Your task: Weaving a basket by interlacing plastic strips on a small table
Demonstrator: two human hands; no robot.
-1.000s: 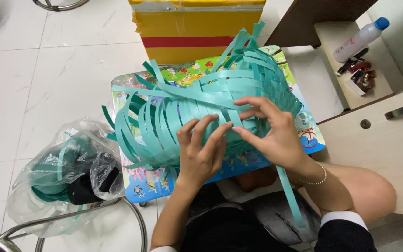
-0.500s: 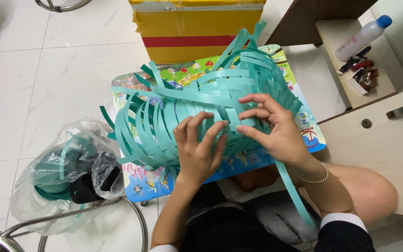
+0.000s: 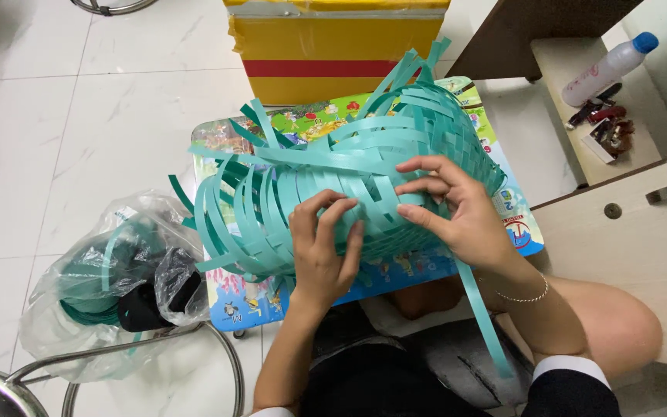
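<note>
Head view — left hand (image 3: 322, 251), right hand (image 3: 457, 212) both pinching strips on teal woven basket (image 3: 333, 193); basket beneath fingers

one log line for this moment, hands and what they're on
left hand: fingers on teal strips | right hand: fingers pinching strips | basket: half-woven, on its side, on mat | bag: on floor beside

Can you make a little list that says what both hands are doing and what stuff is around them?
left hand: fingers pressed on the woven teal strips
right hand: fingertips pinching a strip on the basket
teal strip basket: half woven, loose ends sticking out, lying on its side
colourful mat: under the basket
plastic bag: on the floor, spare teal strips inside
yellow and red box: behind the basket
white bottle: lying on a shelf
</note>
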